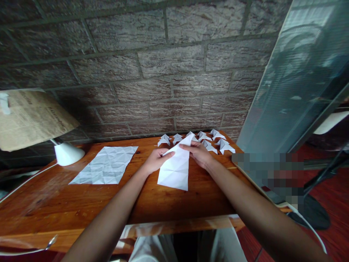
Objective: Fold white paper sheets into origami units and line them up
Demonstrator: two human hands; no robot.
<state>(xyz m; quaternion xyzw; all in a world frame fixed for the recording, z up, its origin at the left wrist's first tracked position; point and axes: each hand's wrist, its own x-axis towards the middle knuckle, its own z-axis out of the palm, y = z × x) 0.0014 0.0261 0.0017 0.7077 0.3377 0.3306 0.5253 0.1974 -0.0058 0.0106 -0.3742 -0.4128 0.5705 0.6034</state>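
Note:
A partly folded sheet of white paper (pixel 174 171) is held up over the wooden table, creased across its lower part and narrowing to a point at the top right. My left hand (pixel 158 158) pinches its left edge, thumb on the front face. On the upper right edge, my right hand (pixel 199 153) grips the paper with the thumb across the front. The fingers behind the sheet are partly hidden. Just beyond the hands stand several small folded white paper shapes (pixel 225 146). To the left lies a flat white sheet (pixel 109 165) covered in a grid of creases.
The wooden table (pixel 68 203) meets a brick-patterned wall (pixel 174 62). A lamp (pixel 68 153) with a printed paper shade stands at the left. At the table's right edge is a blurred-out device with a white cable (pixel 311 227). A ribbed translucent panel (pixel 275 91) rises behind it.

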